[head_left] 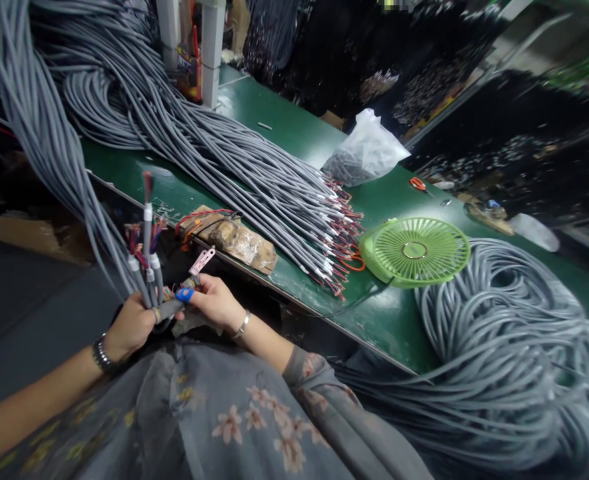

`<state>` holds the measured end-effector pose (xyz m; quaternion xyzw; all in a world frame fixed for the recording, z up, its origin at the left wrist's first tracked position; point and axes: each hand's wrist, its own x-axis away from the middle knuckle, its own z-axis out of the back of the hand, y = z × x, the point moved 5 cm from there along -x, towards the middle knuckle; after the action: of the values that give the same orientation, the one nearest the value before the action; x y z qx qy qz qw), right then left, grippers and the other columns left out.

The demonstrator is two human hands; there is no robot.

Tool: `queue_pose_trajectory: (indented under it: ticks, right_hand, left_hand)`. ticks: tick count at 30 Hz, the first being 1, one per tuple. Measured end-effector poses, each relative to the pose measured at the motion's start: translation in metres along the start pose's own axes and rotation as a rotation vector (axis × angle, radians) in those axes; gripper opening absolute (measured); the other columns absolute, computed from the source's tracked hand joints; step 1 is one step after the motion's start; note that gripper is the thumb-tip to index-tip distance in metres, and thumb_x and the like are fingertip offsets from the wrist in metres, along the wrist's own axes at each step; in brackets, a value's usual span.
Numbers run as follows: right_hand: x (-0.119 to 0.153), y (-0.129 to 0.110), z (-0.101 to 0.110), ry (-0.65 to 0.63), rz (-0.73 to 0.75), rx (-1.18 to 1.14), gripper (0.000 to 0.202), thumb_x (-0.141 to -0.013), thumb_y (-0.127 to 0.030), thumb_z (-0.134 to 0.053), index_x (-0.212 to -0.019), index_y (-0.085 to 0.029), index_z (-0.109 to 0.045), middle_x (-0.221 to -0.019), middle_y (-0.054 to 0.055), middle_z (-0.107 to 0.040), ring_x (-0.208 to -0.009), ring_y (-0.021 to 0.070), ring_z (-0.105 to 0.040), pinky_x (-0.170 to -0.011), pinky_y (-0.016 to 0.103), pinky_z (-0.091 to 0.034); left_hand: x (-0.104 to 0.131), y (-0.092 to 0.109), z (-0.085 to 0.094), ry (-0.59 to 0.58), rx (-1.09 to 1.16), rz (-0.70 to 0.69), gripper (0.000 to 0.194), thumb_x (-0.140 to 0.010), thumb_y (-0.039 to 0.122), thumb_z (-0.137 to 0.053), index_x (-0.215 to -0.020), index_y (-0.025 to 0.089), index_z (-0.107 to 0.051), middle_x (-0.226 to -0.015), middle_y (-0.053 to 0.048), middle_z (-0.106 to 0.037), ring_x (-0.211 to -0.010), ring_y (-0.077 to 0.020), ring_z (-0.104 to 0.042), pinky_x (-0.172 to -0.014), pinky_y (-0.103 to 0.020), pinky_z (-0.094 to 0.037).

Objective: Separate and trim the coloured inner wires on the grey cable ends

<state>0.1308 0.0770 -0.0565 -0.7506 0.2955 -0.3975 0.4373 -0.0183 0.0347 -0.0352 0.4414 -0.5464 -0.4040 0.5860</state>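
I have the left hand (132, 327) gripping grey cables (158, 277), ends pointing far, just left of the right hand (217, 303); what its bent fingers hold, I cannot tell.

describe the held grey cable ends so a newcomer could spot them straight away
Find the green table, then the person's left hand beside its near edge. Grey cable ends stick up from that hand. Unlike the sheaf lying across the table, they point upward, and one rises above the rest.
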Motion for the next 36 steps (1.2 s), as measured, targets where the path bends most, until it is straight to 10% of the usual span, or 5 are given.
queue_pose_trajectory:
  ticks: [27,36]
  right_hand:
    - [0.007,0.003,-0.002,0.077,0.068,-0.113,0.057,-0.059,-0.056,-0.108,-0.073,-0.023,-0.064,-0.065,-0.006,-0.064,-0.057,0.0104,-0.05,-0.06,0.027,-0.048]
    - [-0.004,0.002,0.028,0.156,-0.005,-0.304,0.059,-0.092,-0.078,-0.084,-0.081,-0.022,-0.068,-0.071,-0.001,-0.067,-0.058,0.0119,-0.052,-0.057,0.025,-0.05]
  left_hand:
    - [0.003,0.014,0.004,0.233,0.193,-0.074,0.016,-0.053,0.037,-0.089,-0.051,0.024,-0.08,-0.055,-0.006,-0.078,-0.057,-0.0216,-0.07,-0.062,-0.032,-0.056]
    - [0.0,0.016,-0.001,0.181,0.209,-0.019,0.023,-0.052,0.038,-0.093,-0.052,0.023,-0.075,-0.051,-0.003,-0.071,-0.051,-0.0175,-0.065,-0.057,-0.03,-0.053]
